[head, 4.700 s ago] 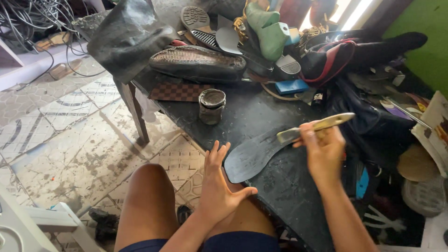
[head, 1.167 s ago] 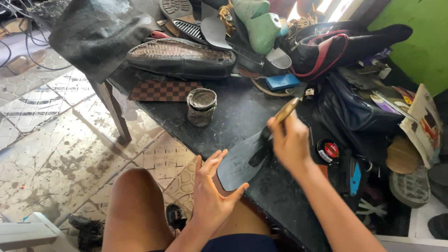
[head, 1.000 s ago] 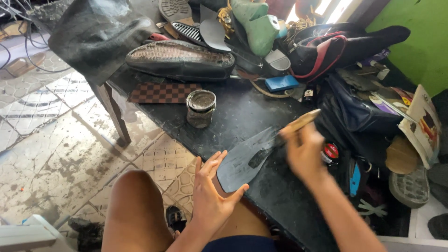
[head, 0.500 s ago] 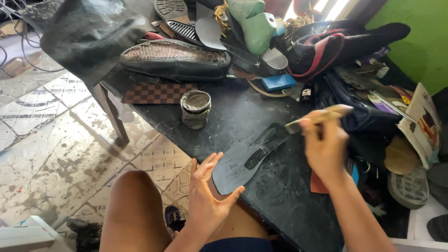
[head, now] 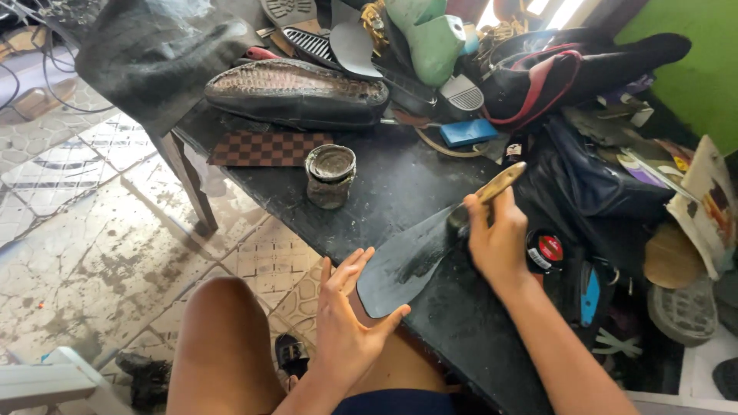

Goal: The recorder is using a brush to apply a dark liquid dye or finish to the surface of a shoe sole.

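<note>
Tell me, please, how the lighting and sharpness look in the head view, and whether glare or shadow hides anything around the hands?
Head view: daylight blows out the window gap at the top; the dark table carries a dull sheen; the left hand, right hand, brush and sole are sharp and evenly lit; the clutter under the bags on the right sinks into shadow; edges bow slightly from the wide lens.
</note>
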